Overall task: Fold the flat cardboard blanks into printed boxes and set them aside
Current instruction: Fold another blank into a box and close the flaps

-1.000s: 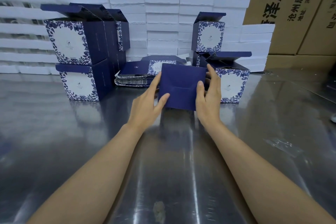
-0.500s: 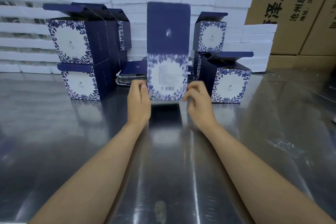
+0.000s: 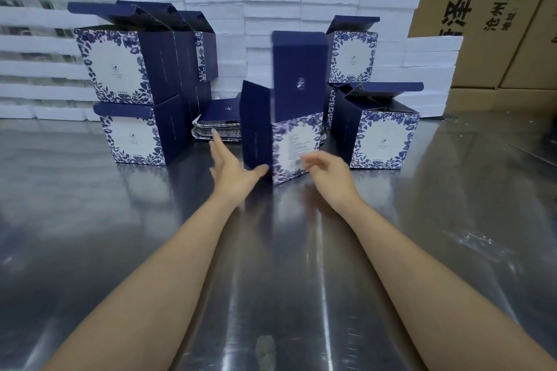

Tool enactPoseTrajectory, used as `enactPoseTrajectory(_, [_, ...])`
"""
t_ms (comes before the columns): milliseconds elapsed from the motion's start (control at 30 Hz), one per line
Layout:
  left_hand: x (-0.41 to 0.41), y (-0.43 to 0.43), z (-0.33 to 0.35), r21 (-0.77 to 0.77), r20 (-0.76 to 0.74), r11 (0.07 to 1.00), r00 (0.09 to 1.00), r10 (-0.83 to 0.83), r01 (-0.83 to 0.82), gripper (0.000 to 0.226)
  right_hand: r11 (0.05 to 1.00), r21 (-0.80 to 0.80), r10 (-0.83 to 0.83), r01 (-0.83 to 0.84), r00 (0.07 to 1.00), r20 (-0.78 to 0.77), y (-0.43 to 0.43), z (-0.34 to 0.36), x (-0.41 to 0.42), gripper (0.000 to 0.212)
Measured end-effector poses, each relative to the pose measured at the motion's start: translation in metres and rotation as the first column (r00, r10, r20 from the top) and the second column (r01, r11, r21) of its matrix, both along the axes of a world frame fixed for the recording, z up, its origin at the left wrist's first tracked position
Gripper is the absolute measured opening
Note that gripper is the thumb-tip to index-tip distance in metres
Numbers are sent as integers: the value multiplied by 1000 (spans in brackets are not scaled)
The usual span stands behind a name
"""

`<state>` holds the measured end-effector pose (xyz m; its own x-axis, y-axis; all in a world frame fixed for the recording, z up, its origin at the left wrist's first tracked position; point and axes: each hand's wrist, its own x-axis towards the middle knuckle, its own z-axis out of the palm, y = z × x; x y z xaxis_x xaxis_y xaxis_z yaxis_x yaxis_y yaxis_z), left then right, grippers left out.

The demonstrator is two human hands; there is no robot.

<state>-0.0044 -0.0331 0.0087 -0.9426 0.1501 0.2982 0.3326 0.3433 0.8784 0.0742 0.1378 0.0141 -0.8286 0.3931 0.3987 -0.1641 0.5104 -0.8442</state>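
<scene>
**A box stands between two hands**

A blue box (image 3: 283, 135) is seen upright on the shiny table (image 3: 301, 250), its lid flap up. The left hand (image 3: 232, 169) is spread wide, thumb touching the box. The right hand (image 3: 328, 169) is loosely curled just beside it, holding nothing.

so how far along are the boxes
Done: folded boxes stand stacked at left and right, lids still open. In hand: one box standing half formed, lid flap up, the left hand flat against its side and the right hand beside it. Left: the flat blanks piled behind.
</scene>
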Motion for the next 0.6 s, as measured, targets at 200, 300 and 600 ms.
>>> enactPoseTrajectory(200, [-2, 2, -2, -9, 64, 981, 979, -191, 192, 136, 999, -36, -24, 24, 1000, -18, -3, -1, -1, 53])
enactPoseTrajectory(300, [-4, 0, -1, 0, 97, 979, 974, -204, 205, 134, 996, -66, -60, 58, 998, -31, 0, -2, -2, 50])
enactPoseTrajectory(600, [-11, -3, 3, -50, 213, 984, 964, -158, 172, 124, 996, -51, 78, -78, 997, 4, -6, -3, 1, 53])
